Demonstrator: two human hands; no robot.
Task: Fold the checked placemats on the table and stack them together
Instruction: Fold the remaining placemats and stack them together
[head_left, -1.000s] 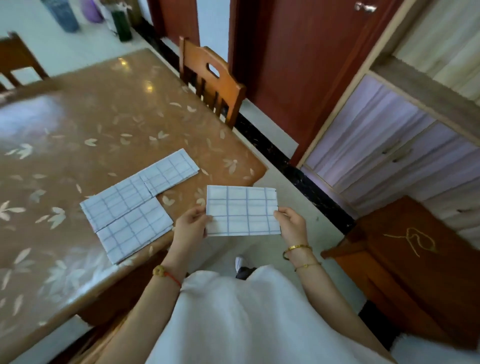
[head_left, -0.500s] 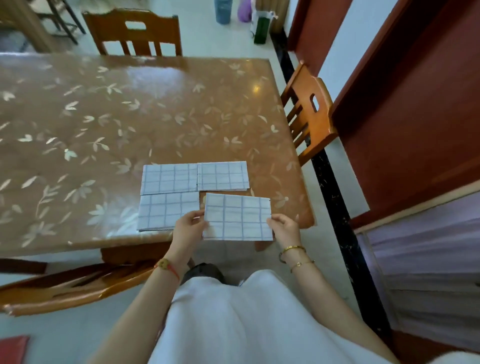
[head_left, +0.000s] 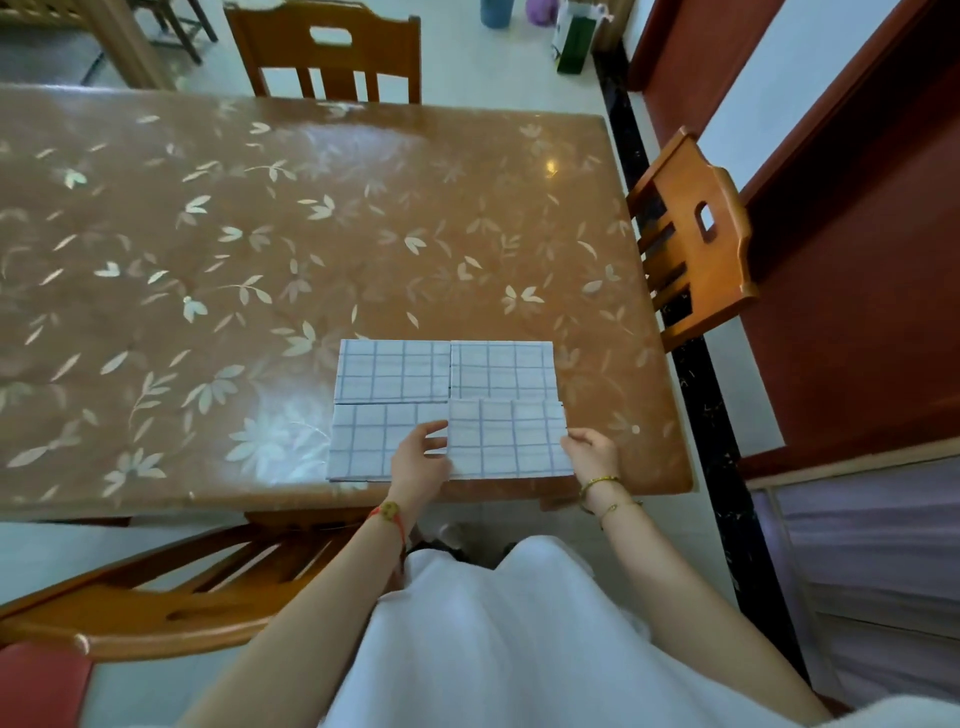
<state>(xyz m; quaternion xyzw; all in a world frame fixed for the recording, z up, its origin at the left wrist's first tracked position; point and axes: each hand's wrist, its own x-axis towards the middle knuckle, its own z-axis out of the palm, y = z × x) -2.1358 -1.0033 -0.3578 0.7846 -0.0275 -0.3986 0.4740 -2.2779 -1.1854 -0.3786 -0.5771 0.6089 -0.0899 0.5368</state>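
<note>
Placemat (head_left: 506, 439) lowered tableward, apparently between fingers (head_left: 577, 439).

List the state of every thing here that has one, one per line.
Near-right white checked cloth placemat: folded, held at both ends.
Near-left checked placemat: folded, flat on the brown leaf-patterned table.
Far-left checked placemat: folded, flat.
Far-right checked placemat: folded, flat.
Left hand: grips the near-right placemat's left end.
Right hand: pinches its right end.
All four: side by side, unstacked.
</note>
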